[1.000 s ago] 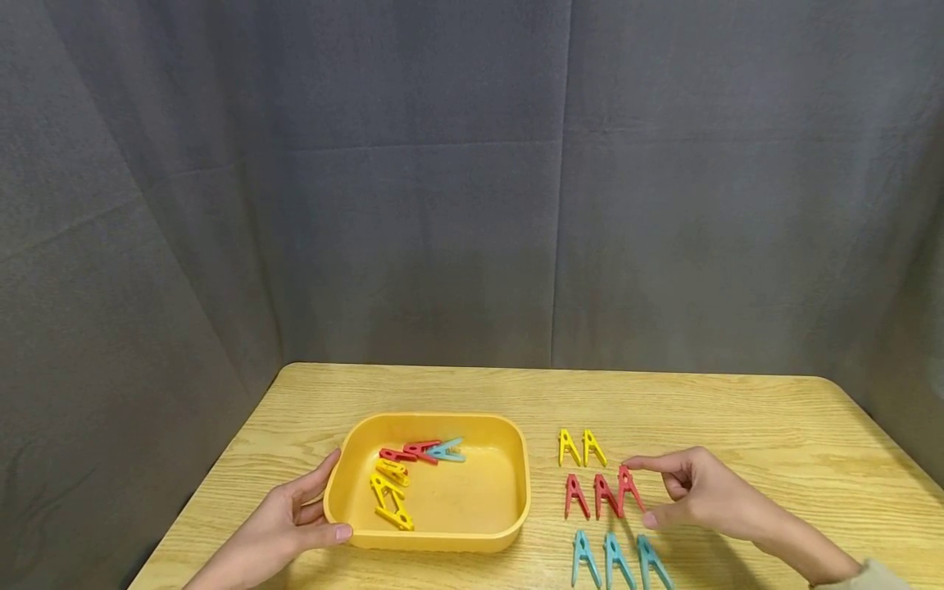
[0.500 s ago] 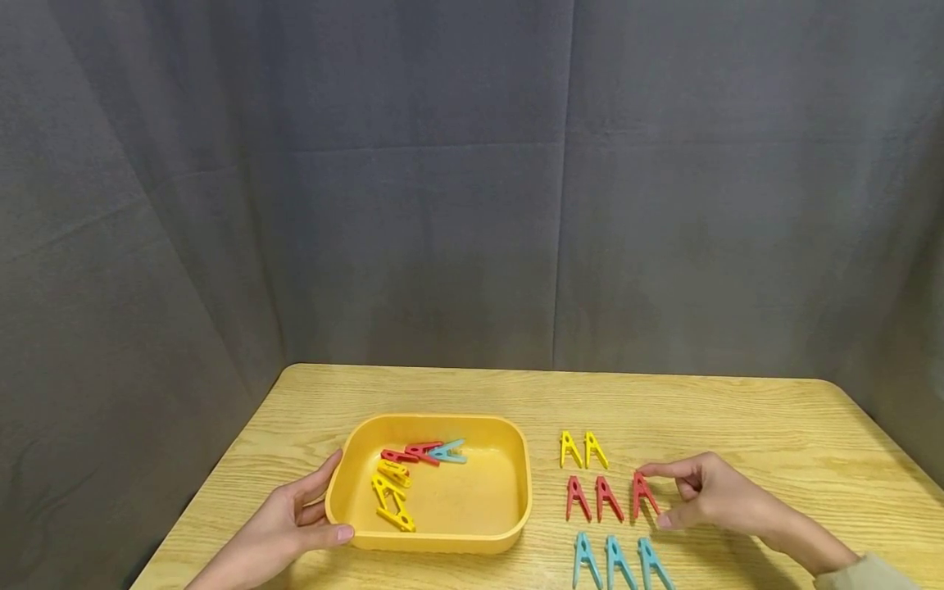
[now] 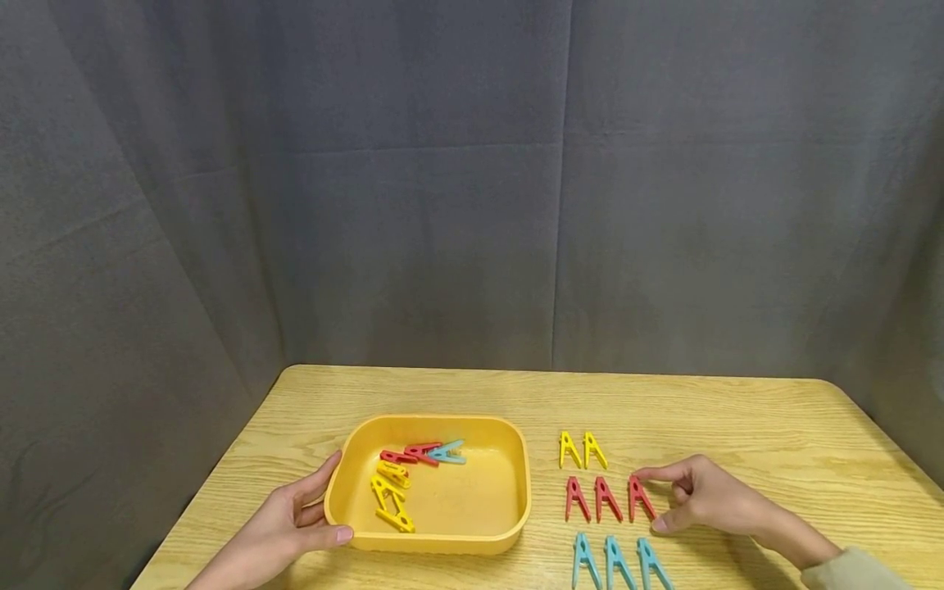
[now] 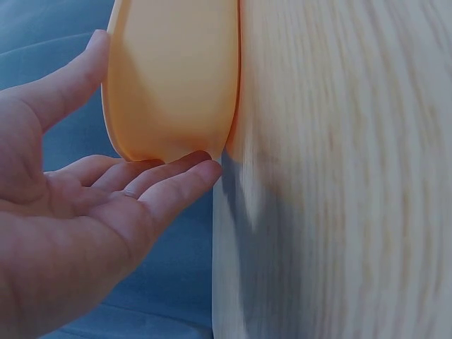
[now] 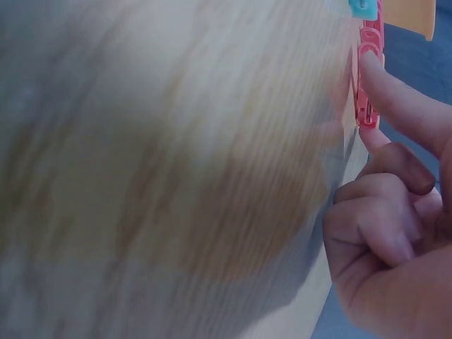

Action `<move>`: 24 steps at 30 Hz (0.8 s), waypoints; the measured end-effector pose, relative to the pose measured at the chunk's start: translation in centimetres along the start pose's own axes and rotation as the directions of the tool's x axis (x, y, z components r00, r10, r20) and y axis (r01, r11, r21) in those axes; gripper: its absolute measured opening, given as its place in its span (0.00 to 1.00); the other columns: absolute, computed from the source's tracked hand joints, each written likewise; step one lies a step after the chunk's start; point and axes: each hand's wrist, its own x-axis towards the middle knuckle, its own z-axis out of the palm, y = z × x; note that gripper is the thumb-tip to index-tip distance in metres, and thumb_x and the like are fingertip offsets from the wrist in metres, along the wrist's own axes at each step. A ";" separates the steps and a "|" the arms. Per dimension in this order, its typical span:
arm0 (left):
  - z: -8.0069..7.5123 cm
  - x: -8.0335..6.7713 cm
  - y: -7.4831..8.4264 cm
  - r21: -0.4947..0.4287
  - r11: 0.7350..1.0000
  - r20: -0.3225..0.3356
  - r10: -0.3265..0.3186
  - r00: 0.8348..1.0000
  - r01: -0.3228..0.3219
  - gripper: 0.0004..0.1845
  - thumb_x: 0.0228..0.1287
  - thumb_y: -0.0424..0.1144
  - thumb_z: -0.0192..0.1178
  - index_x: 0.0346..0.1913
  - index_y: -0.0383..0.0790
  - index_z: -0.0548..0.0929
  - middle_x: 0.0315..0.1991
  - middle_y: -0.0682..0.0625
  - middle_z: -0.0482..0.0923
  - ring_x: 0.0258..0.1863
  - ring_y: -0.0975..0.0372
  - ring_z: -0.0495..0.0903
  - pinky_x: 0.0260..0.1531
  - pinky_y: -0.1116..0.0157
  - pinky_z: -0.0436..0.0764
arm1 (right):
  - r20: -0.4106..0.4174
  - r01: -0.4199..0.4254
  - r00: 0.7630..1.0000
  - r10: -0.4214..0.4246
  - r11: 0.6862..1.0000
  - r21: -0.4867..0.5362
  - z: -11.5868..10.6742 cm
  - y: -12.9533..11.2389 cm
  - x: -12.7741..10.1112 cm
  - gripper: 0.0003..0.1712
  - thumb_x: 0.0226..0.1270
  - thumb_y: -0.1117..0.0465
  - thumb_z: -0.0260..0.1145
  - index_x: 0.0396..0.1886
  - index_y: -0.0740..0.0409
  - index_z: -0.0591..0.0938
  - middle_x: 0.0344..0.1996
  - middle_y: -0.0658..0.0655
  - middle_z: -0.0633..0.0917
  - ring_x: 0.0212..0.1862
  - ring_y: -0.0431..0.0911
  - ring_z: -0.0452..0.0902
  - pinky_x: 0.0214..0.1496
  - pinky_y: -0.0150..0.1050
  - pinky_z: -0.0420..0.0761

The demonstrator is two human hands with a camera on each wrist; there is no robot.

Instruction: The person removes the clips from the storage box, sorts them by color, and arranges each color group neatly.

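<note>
My right hand (image 3: 674, 496) pinches a red clothespin (image 3: 640, 496) lengthwise, index fingertip at its top and thumb at its bottom, while the pin lies on the wooden table (image 3: 737, 418). The right wrist view shows the same red clothespin (image 5: 367, 78) between the index finger and thumb of my right hand (image 5: 395, 162). It is the rightmost of three red pins, beside the other two (image 3: 592, 497). My left hand (image 3: 288, 524) rests with straight fingers against the left wall of the yellow tray (image 3: 435, 419), thumb on its front rim. In the left wrist view my left hand (image 4: 106, 205) cups the tray (image 4: 169, 78).
Two yellow clothespins (image 3: 581, 449) lie above the red row and three blue ones (image 3: 615, 564) below it, by the table's front edge. In the tray lie red pins (image 3: 409, 453), a blue one (image 3: 447, 450) and yellow ones (image 3: 391, 492). A grey curtain hangs behind the table.
My right hand slid the third red clothespin to the right, away from the second one, and straightened it in line with the row. The left hand and tray stayed still.
</note>
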 end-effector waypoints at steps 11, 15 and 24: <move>0.0 0.1 0.0 0.009 1.000 0.004 -0.020 1.000 0.020 0.57 0.66 0.32 0.74 0.83 0.26 0.42 0.82 0.29 0.42 0.74 0.39 0.64 0.59 0.61 0.82 | 0.026 0.017 1.000 -0.017 1.000 0.026 0.1 0.1 0.3 0.42 0.61 0.70 0.78 0.70 0.82 0.70 0.16 0.44 0.61 0.19 0.42 0.47 0.25 0.31 0.64; 0.1 0.1 0.1 0.007 1.000 0.003 -0.016 1.000 0.016 0.57 0.66 0.32 0.74 0.83 0.26 0.41 0.82 0.28 0.42 0.74 0.38 0.64 0.59 0.61 0.82 | 0.020 0.018 1.000 -0.018 1.000 0.011 0.1 -0.1 0.3 0.42 0.60 0.70 0.79 0.70 0.83 0.70 0.16 0.45 0.60 0.20 0.42 0.47 0.24 0.32 0.60; 0.0 0.1 0.0 0.004 1.000 0.005 -0.014 1.000 0.014 0.57 0.66 0.32 0.74 0.83 0.26 0.41 0.82 0.28 0.41 0.74 0.39 0.64 0.59 0.61 0.82 | 0.032 0.034 0.999 -0.035 0.999 0.023 0.3 -0.1 0.4 0.40 0.61 0.73 0.77 0.69 0.84 0.69 0.16 0.45 0.57 0.20 0.42 0.47 0.25 0.30 0.63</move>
